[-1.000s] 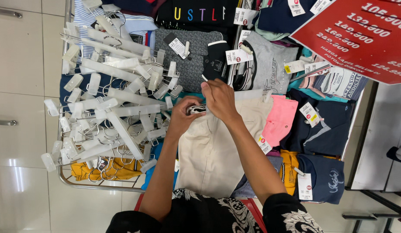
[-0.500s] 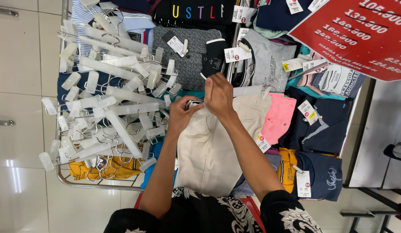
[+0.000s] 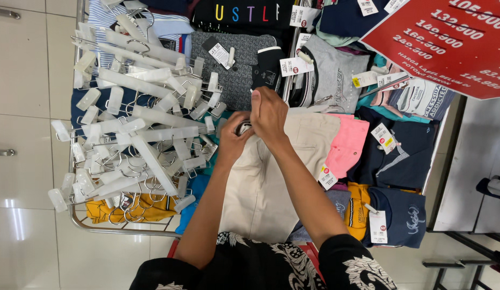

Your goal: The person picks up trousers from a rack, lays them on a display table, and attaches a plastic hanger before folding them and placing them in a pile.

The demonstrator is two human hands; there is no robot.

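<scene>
A single head-mounted camera looks steeply down from above the wearer's chest. It faces a wire bin [image 3: 86, 224] of folded clothes, at arm's length. Both forearms enter from the bottom edge toward the frame centre. Tiled floor [image 3: 24, 107] fills the left margin.

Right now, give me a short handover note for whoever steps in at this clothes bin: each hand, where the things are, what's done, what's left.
Left hand: gripping a small dark-and-white piece at the top edge of the beige garment; what it is can't be told.
Right hand: just above, fingers pinched on the same spot.
The beige garment lies flat on the folded clothes in the wire bin.
White clip hangers are heaped to the left.
Done: garment laid out.
Left: it has no hanger on it yet.
</scene>
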